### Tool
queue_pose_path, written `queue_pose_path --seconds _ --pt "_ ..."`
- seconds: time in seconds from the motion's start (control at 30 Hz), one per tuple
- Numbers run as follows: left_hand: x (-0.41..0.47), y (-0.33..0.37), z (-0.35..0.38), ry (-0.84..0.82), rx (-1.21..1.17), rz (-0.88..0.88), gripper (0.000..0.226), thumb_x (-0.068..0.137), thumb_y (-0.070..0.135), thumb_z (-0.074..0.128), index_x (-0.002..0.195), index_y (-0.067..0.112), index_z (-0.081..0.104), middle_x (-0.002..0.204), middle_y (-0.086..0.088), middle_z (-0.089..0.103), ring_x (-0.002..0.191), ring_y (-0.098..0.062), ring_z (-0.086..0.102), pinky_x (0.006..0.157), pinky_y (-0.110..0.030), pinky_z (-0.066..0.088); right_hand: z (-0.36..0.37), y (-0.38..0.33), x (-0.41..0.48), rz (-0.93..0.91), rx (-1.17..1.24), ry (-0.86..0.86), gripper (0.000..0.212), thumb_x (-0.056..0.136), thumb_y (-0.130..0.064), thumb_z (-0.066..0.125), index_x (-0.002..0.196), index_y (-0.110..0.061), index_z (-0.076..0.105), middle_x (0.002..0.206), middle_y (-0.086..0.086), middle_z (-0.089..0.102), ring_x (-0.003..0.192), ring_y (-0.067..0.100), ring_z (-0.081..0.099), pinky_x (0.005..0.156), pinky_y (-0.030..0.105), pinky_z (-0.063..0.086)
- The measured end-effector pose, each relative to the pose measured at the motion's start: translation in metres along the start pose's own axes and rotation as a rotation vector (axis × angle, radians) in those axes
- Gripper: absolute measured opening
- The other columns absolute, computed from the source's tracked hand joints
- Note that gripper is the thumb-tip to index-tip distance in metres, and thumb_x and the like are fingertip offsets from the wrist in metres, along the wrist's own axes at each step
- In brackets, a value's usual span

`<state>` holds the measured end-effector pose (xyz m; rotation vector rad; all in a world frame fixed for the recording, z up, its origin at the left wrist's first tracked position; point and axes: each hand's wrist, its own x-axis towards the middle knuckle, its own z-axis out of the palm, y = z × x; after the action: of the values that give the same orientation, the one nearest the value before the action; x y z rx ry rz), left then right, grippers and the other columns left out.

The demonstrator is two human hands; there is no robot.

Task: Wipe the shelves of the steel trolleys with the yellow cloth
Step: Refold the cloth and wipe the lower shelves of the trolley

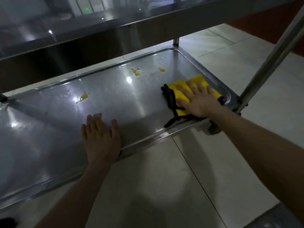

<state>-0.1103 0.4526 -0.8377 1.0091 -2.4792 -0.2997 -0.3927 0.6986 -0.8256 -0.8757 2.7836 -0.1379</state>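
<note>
Pressing yellow cloth (198, 79) onto shelf (115, 102)

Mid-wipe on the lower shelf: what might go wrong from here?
The cloth under the right hand sits at the right end of the shelf; sweeping across the yellow spills may smear rather than lift them. The left hand leans near the front rim, so the trolley might shift under a push.

Nothing here is showing clearly enough to read: no label, brand, number or sign. A faint mark (65, 95) on the steel shelf (115, 104) is appearing too blurred to make out.
</note>
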Motion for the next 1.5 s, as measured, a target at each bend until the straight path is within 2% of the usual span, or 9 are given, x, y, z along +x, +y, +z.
queue_pose_path --seconds 0.2,0.37,0.5,0.73,0.87,1.07,1.2,1.37,1.5 --pt "0.004 0.008 0.010 -0.023 0.026 0.043 0.068 0.111 0.052 0.024 0.154 0.003 0.043 0.160 -0.019 0.049 0.162 -0.035 0.028 0.133 -0.056 0.019 -0.010 -0.049 0.078 0.189 0.026 -0.002 0.090 0.088 -0.092 0.013 0.167 -0.051 -0.002 0.178 0.006 -0.015 0.161 0.046 -0.018 0.119 0.077 -0.013" --pt "0.006 0.004 0.007 -0.006 0.026 0.011 0.065 0.111 0.047 0.029 0.154 0.002 0.045 0.159 -0.020 0.051 0.160 -0.037 0.032 0.131 -0.057 0.022 0.025 -0.172 0.035 -0.245 -0.034 -0.004 0.080 0.097 -0.084 0.020 0.168 -0.050 0.006 0.179 0.007 -0.009 0.161 0.045 -0.015 0.119 0.077 -0.012" --pt "0.006 -0.001 0.003 -0.007 -0.020 -0.024 0.065 0.109 0.047 0.029 0.154 0.002 0.045 0.158 -0.021 0.052 0.160 -0.037 0.032 0.130 -0.059 0.023 0.027 -0.155 0.013 -0.424 -0.026 0.003 0.071 0.099 -0.081 0.023 0.165 -0.057 0.011 0.179 -0.008 -0.003 0.165 0.028 -0.010 0.127 0.064 -0.010" --pt "0.003 0.002 -0.002 -0.038 -0.023 -0.041 0.069 0.109 0.051 0.022 0.156 0.004 0.041 0.162 -0.021 0.047 0.163 -0.035 0.026 0.133 -0.056 0.017 -0.017 0.047 0.021 0.057 -0.044 0.005 0.074 0.096 -0.087 0.015 0.163 -0.060 -0.002 0.179 -0.009 -0.008 0.165 0.025 -0.011 0.129 0.063 -0.006" --pt "0.001 0.007 0.000 -0.022 -0.003 -0.006 0.065 0.110 0.047 0.026 0.153 0.002 0.044 0.158 -0.023 0.049 0.160 -0.038 0.031 0.132 -0.057 0.019 -0.016 0.013 0.044 0.177 -0.013 -0.014 0.083 0.093 -0.090 0.016 0.166 -0.055 -0.002 0.179 0.000 -0.014 0.163 0.036 -0.017 0.123 0.071 -0.014" --pt "0.006 0.007 -0.003 -0.001 0.003 -0.005 0.062 0.109 0.046 0.031 0.151 0.003 0.047 0.155 -0.024 0.051 0.155 -0.041 0.036 0.131 -0.059 0.021 0.018 -0.121 -0.004 -0.265 -0.072 0.005 0.072 0.101 -0.079 0.020 0.166 -0.054 0.006 0.180 0.000 -0.006 0.165 0.032 -0.011 0.126 0.068 -0.009" --pt "0.006 0.002 -0.002 0.006 0.007 -0.005 0.062 0.109 0.046 0.030 0.152 0.004 0.046 0.158 -0.023 0.050 0.158 -0.038 0.033 0.132 -0.058 0.019 0.021 -0.072 -0.054 -0.508 -0.042 0.007 0.065 0.103 -0.075 0.021 0.165 -0.053 0.019 0.179 -0.013 0.005 0.165 0.019 -0.002 0.131 0.054 -0.005" --pt "0.002 0.002 -0.001 0.020 0.019 0.014 0.062 0.110 0.047 0.028 0.151 0.005 0.046 0.156 -0.024 0.050 0.156 -0.039 0.036 0.131 -0.058 0.022 -0.007 0.053 -0.034 -0.165 -0.091 0.014 0.065 0.104 -0.073 0.019 0.165 -0.055 0.006 0.179 -0.013 -0.003 0.165 0.019 -0.005 0.132 0.053 -0.002" --pt "0.000 0.003 0.001 0.043 0.041 0.075 0.059 0.111 0.042 0.030 0.150 0.002 0.046 0.153 -0.024 0.052 0.152 -0.041 0.039 0.129 -0.058 0.025 -0.012 0.057 0.023 0.034 -0.057 0.019 0.071 0.099 -0.081 0.016 0.164 -0.058 0.000 0.180 -0.006 -0.008 0.165 0.026 -0.010 0.128 0.063 -0.008"
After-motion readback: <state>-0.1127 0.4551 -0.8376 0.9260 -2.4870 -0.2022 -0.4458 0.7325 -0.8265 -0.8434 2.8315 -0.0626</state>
